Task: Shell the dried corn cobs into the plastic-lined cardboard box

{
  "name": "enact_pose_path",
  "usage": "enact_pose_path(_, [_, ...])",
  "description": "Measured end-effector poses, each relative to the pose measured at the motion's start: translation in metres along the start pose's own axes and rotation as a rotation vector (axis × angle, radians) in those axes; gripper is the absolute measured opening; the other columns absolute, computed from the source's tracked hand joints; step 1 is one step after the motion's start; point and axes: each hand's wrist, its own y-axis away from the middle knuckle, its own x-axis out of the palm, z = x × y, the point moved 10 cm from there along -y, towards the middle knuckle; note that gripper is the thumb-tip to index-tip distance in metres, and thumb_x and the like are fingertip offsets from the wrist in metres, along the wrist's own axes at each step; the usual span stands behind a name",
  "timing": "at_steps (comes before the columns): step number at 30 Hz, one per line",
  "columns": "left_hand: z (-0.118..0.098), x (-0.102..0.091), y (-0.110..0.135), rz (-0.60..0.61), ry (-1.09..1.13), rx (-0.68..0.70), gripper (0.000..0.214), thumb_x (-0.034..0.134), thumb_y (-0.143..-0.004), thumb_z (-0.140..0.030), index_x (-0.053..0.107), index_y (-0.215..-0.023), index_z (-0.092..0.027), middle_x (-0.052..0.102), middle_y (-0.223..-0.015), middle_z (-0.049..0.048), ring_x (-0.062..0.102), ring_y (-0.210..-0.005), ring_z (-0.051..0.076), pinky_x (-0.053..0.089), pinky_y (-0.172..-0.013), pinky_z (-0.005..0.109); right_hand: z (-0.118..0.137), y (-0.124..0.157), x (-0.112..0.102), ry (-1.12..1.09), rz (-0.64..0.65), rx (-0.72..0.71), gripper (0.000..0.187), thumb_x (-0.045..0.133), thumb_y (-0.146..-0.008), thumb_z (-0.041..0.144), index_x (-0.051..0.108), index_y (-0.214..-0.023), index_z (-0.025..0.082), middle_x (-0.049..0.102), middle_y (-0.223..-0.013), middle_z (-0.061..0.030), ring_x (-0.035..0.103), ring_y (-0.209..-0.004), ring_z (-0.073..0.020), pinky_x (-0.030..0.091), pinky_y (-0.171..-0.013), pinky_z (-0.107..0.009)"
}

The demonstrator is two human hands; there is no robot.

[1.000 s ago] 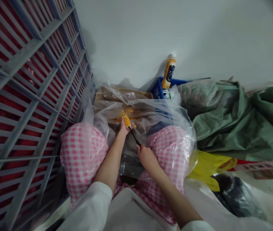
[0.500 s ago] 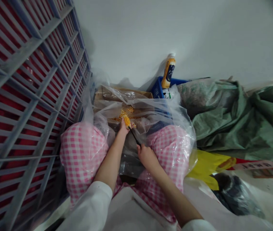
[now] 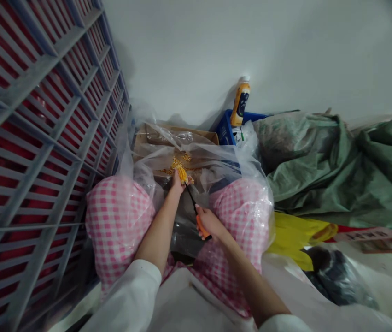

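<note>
My left hand (image 3: 176, 185) is closed round a yellow corn cob (image 3: 182, 174), held upright over a clear plastic bag (image 3: 223, 159) spread between my knees. In my right hand (image 3: 208, 222) is a screwdriver (image 3: 196, 212) with an orange handle, gripped firmly; its dark shaft points up to the base of the cob. Loose yellow kernels (image 3: 177, 163) lie inside the bag, which lines a cardboard box (image 3: 196, 134). My legs wear pink checked trousers (image 3: 118, 216).
A grey and red slatted crate wall (image 3: 40, 138) rises on the left. Behind the box stand a blue crate (image 3: 225, 129) and an orange bottle (image 3: 241, 100). Green tarpaulin (image 3: 337, 170), yellow plastic (image 3: 292, 237) and a dark bag (image 3: 341, 281) lie on the right.
My right hand has turned a little, so the screwdriver's orange handle now shows below it. The left hand and cob have stayed in place.
</note>
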Motion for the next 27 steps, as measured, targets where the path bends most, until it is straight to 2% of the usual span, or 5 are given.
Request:
enact_pose_path(4, [-0.001,0.0,0.006,-0.021,-0.048,0.025,0.047,0.033,-0.1,-0.055,0.059,-0.115,-0.018,0.059,-0.069,0.0011,0.059,-0.053,0.014,0.054,-0.06,0.027,-0.001,-0.001,0.002,-0.052,0.02,0.007,0.039,0.023,-0.107,0.041,0.049,-0.092,0.016,0.048,-0.053,0.0049,0.042,-0.033,-0.0093,0.039,-0.033,-0.019])
enact_pose_path(10, [-0.002,0.001,0.011,-0.044,-0.062,0.042,0.044,0.033,-0.101,-0.054,0.059,-0.113,-0.02,0.057,-0.068,-0.001,0.058,-0.052,0.014,0.055,-0.063,0.028,0.026,0.015,-0.017,0.794,-0.417,-0.182,0.039,0.033,-0.107,0.032,0.064,-0.11,0.009,0.072,-0.097,-0.0192,0.074,-0.081,-0.0276,0.057,-0.067,-0.032])
enact_pose_path(15, [-0.002,0.002,0.011,-0.051,-0.054,0.014,0.048,0.031,-0.1,-0.056,0.059,-0.113,-0.019,0.059,-0.073,0.0014,0.058,-0.055,0.015,0.054,-0.068,0.03,0.037,0.027,-0.015,1.039,-0.489,-0.211,0.041,0.031,-0.107,0.03,0.064,-0.115,0.009,0.073,-0.097,-0.0202,0.074,-0.091,-0.0309,0.057,-0.075,-0.036])
enact_pose_path(22, [-0.003,-0.001,0.007,-0.065,-0.041,-0.019,0.045,0.034,-0.099,-0.056,0.059,-0.111,-0.02,0.059,-0.074,0.0017,0.059,-0.056,0.016,0.054,-0.065,0.031,0.046,0.022,-0.019,1.021,-0.47,-0.242,0.04,0.033,-0.106,0.03,0.065,-0.114,0.007,0.073,-0.099,-0.0217,0.073,-0.094,-0.031,0.056,-0.077,-0.034])
enact_pose_path(27, [-0.004,0.003,0.01,-0.052,-0.036,-0.004,0.045,0.03,-0.101,-0.054,0.058,-0.11,-0.02,0.058,-0.069,-0.0003,0.057,-0.051,0.013,0.054,-0.06,0.027,0.027,0.002,-0.016,0.494,-0.23,-0.159,0.043,0.029,-0.106,0.035,0.062,-0.115,0.009,0.069,-0.076,-0.0112,0.064,-0.05,-0.0186,0.05,-0.05,-0.026])
